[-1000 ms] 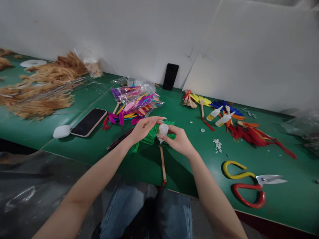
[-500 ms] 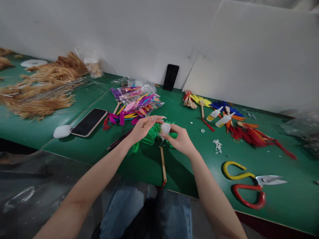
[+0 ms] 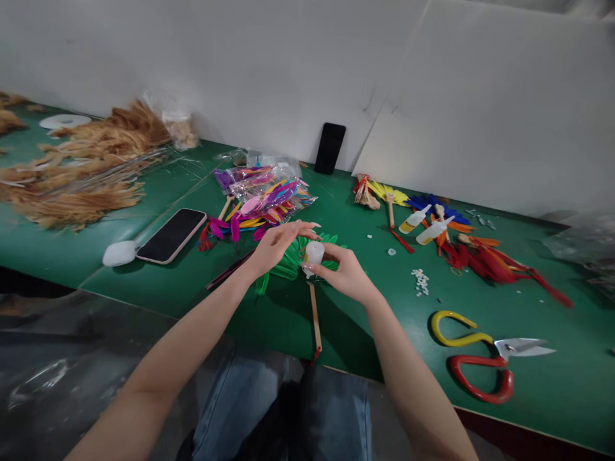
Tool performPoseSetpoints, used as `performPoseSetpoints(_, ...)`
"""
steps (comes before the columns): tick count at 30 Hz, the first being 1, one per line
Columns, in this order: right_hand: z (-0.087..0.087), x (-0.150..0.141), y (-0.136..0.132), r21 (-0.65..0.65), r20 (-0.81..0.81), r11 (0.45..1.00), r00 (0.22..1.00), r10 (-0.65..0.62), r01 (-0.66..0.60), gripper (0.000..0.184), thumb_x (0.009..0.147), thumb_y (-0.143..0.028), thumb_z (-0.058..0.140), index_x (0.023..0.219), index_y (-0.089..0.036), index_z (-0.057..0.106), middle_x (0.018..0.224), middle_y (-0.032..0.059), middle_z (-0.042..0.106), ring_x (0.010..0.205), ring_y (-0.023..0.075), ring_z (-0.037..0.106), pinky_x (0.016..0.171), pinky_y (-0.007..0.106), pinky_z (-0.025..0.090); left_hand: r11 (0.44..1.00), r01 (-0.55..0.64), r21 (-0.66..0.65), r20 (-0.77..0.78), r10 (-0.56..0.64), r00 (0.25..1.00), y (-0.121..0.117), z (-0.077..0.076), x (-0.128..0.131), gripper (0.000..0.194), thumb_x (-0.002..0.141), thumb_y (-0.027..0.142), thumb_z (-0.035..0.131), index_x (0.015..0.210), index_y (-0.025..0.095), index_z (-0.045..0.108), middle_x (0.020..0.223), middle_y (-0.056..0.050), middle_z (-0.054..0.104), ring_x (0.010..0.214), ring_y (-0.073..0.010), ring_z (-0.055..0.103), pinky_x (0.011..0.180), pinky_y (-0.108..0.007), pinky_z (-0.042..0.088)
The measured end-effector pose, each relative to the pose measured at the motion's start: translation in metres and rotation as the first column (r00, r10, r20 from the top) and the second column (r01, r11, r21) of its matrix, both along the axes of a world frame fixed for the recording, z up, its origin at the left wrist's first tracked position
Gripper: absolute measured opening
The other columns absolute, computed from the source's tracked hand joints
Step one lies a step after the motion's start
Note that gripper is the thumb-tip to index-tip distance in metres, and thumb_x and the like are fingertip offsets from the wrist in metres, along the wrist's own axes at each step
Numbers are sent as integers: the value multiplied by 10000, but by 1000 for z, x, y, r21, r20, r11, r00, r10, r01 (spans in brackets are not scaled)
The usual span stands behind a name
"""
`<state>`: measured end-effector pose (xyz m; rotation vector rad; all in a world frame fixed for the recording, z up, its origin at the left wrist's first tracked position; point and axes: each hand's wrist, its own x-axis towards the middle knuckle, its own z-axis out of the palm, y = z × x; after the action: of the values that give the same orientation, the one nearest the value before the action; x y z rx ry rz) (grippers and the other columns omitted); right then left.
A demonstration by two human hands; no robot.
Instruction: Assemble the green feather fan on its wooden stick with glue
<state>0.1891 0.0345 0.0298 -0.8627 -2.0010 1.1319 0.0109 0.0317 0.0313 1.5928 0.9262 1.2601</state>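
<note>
A green feather fan (image 3: 287,261) lies on the table in front of me, its thin wooden handle (image 3: 314,317) pointing toward me and ending in a red tassel. My right hand (image 3: 343,272) grips a small white glue bottle (image 3: 314,253) between thumb and fingers. The bottle is upside down, its tip low over the place where feathers and handle meet; whether it touches is unclear. Over the fan's left side is my left hand (image 3: 284,243), fingers stretched out to the right just behind the bottle. I cannot tell whether those fingers touch the feathers.
Yellow-and-red scissors (image 3: 497,349), small white beads (image 3: 419,282), two more glue bottles (image 3: 414,219) and coloured feather fans (image 3: 490,259) lie right. Bagged feathers (image 3: 269,195), a phone (image 3: 172,235), a white case (image 3: 120,253) and tan fibres (image 3: 96,166) are left. Another phone (image 3: 330,148) leans on the wall.
My right hand has brought the glue bottle slightly down and to the left over the fan. My left hand has stayed almost in place.
</note>
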Motion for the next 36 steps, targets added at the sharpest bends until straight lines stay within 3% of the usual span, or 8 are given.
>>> performPoseSetpoints(5, 2, 0, -1, -26, 11, 999, 999, 31, -31, 285, 744, -397, 651, 900, -159, 638, 867, 52, 688, 767, 195, 638, 741, 341, 516, 1000, 3, 4, -3, -3, 1000, 0, 0, 0, 401, 912, 451, 383, 1084, 194, 638, 944, -55, 704, 984, -210, 614, 960, -377, 392)
performPoseSetpoints(18, 3, 3, 3, 63, 16, 996, 998, -63, 62, 276, 749, -398, 648, 908, -173, 633, 863, 46, 678, 779, 185, 628, 743, 326, 512, 1000, -20, -6, -18, 20, 1000, 0, -1, 0, 413, 918, 454, 363, 1085, 195, 636, 955, -57, 702, 983, -208, 615, 937, -373, 416)
performPoseSetpoints(30, 2, 1, 0, 9, 30, 1000, 1000, -5, 4, 264, 747, -408, 647, 848, -164, 626, 800, 37, 667, 725, 174, 616, 693, 309, 510, 1000, -7, 2, -7, 7, 1000, -1, 2, 0, 406, 909, 462, 378, 1071, 199, 642, 936, -54, 702, 967, -208, 619, 948, -373, 407)
performPoseSetpoints(36, 2, 1, 1, 44, 24, 998, 998, -52, 51, 268, 745, -410, 645, 864, -171, 630, 827, 45, 680, 745, 181, 625, 702, 315, 510, 1000, -15, 0, -7, 15, 1000, 1, -1, 0, 400, 915, 453, 370, 1071, 204, 642, 939, -51, 702, 967, -204, 619, 937, -367, 415)
